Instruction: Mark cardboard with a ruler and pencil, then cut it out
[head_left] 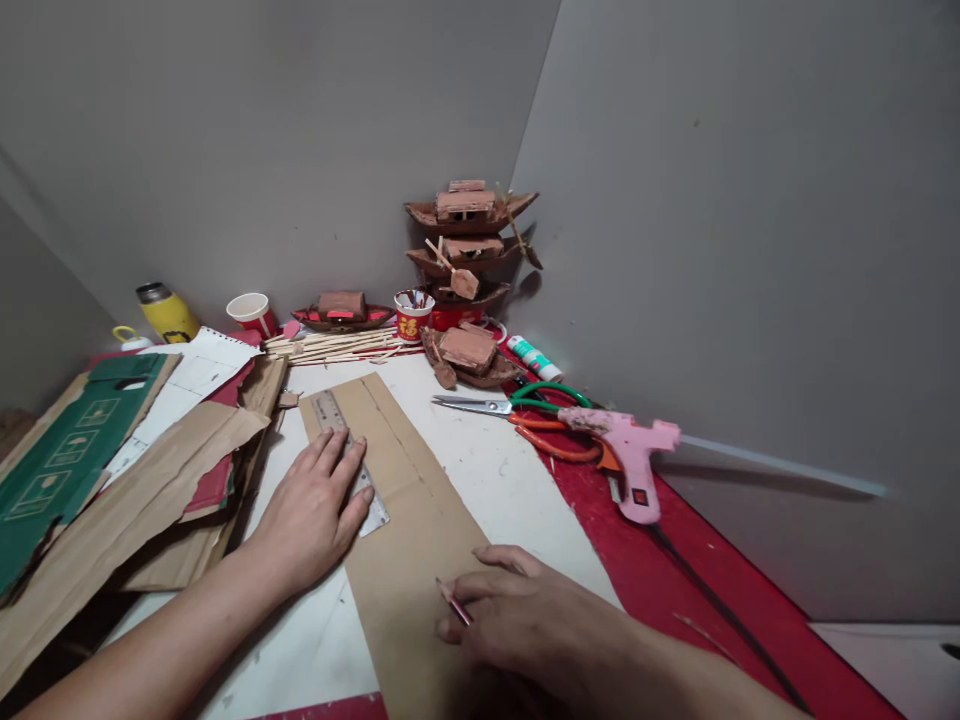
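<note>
A long strip of brown cardboard (420, 500) lies on a white sheet (480, 440), with a dashed pencil line along its right side. A clear ruler (375, 515) rests near the strip's left edge. My left hand (319, 505) lies flat across the ruler with fingers stretched out, pressing it down. My right hand (517, 610) is closed around a pencil (456, 604), lower down over the cardboard. The pencil's tip points up and to the left, away from the ruler; whether it touches the cardboard I cannot tell.
At right are a pink glue gun (630, 450), scissors (480, 405) and a white-green tube (535, 358). Behind stand stacked model boats (469, 210), a single boat (465, 350), paper cups (414, 318), wooden sticks (330, 347) and a yellow bottle (169, 315). Torn cardboard (142, 500) is piled left.
</note>
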